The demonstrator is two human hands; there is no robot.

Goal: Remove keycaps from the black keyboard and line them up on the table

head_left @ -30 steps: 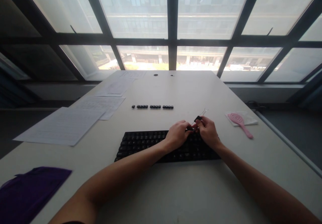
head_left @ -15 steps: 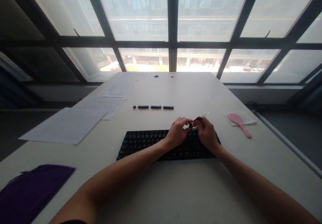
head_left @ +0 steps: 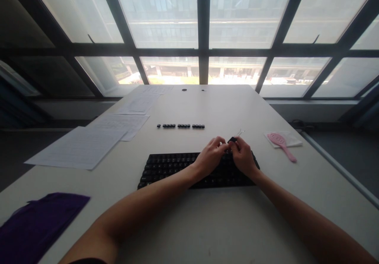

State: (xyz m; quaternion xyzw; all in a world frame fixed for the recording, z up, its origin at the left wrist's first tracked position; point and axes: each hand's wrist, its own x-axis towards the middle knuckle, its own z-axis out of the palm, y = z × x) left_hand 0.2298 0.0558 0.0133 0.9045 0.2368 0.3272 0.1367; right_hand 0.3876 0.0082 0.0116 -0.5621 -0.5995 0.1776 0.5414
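Pinching the wire keycap puller (head_left: 233, 139) by its dark handle (head_left: 231, 140) with the right hand (head_left: 244, 155); cannot tell the left hand's (head_left: 211, 155) grip. Probably light, stiff-bodied, springy-tipped; best gripped at the handle.

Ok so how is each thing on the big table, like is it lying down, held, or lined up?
Left hand: curled; can't tell if it holds anything
Right hand: closed on the wire tool
Wire tool: held, wire ends sticking up
Keyboard: lying flat, partly hidden
Small black keys: lined up, off the keyboard
Pink brush: lying partly on a packet
Papers: spread out, overlapping
Purple cloth: lying down
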